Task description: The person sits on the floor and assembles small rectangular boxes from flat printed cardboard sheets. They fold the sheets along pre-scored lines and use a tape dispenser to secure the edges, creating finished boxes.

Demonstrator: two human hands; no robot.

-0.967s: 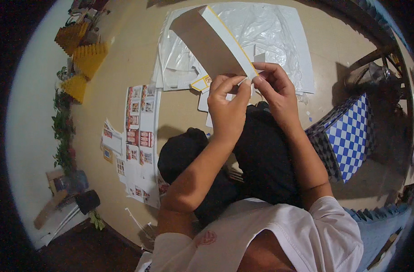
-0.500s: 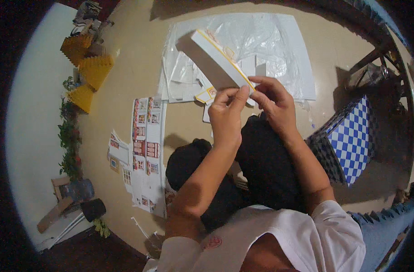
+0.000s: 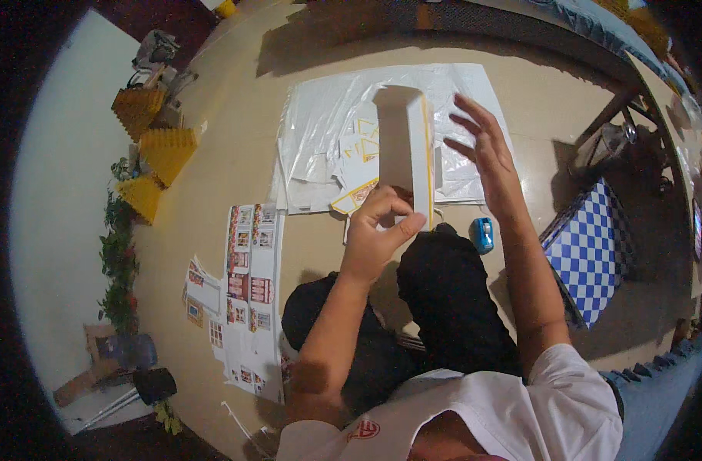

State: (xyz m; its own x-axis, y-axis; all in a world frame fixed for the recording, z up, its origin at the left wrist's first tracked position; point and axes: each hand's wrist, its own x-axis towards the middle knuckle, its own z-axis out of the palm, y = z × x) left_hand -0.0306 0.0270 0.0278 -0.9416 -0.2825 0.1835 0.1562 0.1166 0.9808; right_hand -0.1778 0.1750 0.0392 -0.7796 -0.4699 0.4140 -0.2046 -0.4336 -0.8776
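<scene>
While the left hand [image 3: 378, 234] pinched the card [image 3: 398, 142] at its near end, the right hand [image 3: 492, 154] hung apart from it, off to the card's right. The left thumb pressed near the lower end of the pale side strip and the other fingers curled in against the broad face; their tips were partly hidden. The right fingers were loosely spread, grasping nothing, and pointed away from the body, slanting toward the card. The card was raised in front of the knees [image 3: 454, 288], its long axis running from the left hand almost straight away from the person, so its far end stood free and its yellow-edged side faced the right hand. The left hand, touching it, was the nearer one.

The card looked thin and stiff, with a dull grey-beige face and a narrow white strip folded along one side. Beyond it spread a crinkled, shiny plastic sheet [image 3: 316, 115], and flat, angular cutouts [image 3: 355, 165] with yellow outlines lay left of the card. A small, glossy blue object [image 3: 484, 235] sat just beside the right knee. Long printed sheets [image 3: 251, 319] lay flat to the left; a blue-and-white checked shape [image 3: 589, 257] stood to the right.
</scene>
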